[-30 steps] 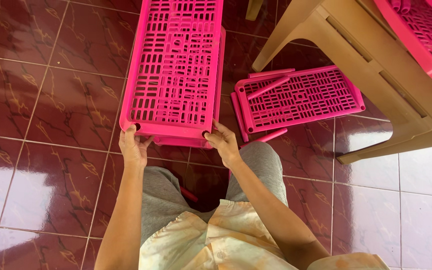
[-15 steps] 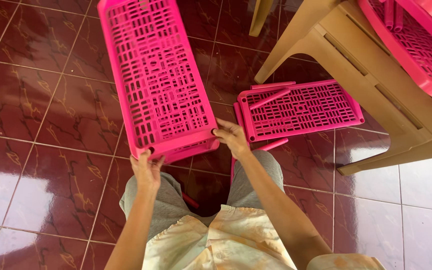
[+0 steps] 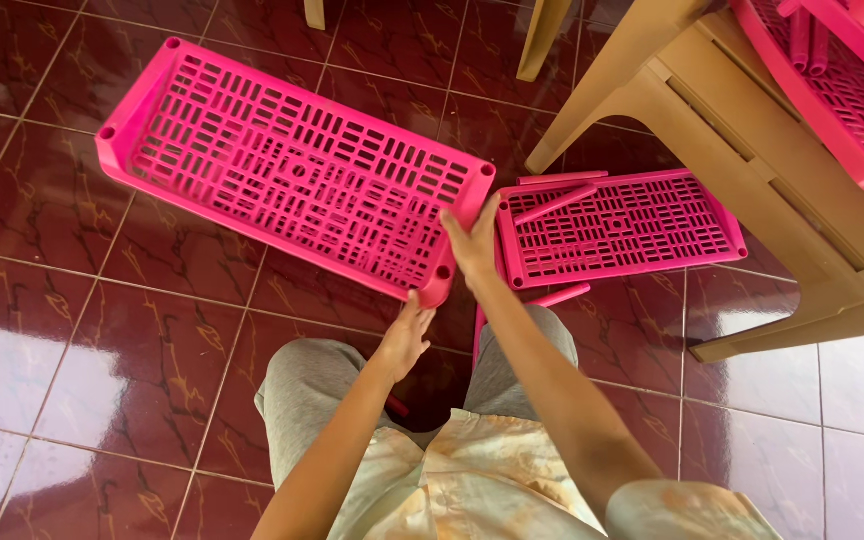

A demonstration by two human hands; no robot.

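A large pink perforated plastic shelf tray (image 3: pixel 292 170) lies slanted above the floor, its long side running up to the left. My right hand (image 3: pixel 472 240) grips its near right end by the rim. My left hand (image 3: pixel 407 335) holds the lower corner of the same end, beside a round socket. A second, smaller pink shelf tray (image 3: pixel 617 225) lies flat on the tiles to the right, with pink tubes (image 3: pixel 557 200) resting on and beside it.
A beige plastic table (image 3: pixel 752 130) stands at the right, and more pink shelf parts (image 3: pixel 842 90) lie on top. Chair legs (image 3: pixel 542 40) show at the top. My knees in grey trousers (image 3: pixel 302 385) are below, over glossy dark red floor tiles (image 3: pixel 62 330).
The big tray has swung from pointing straight away from me to lying across to the left. Both hands stayed on its near end, the left one now lower.
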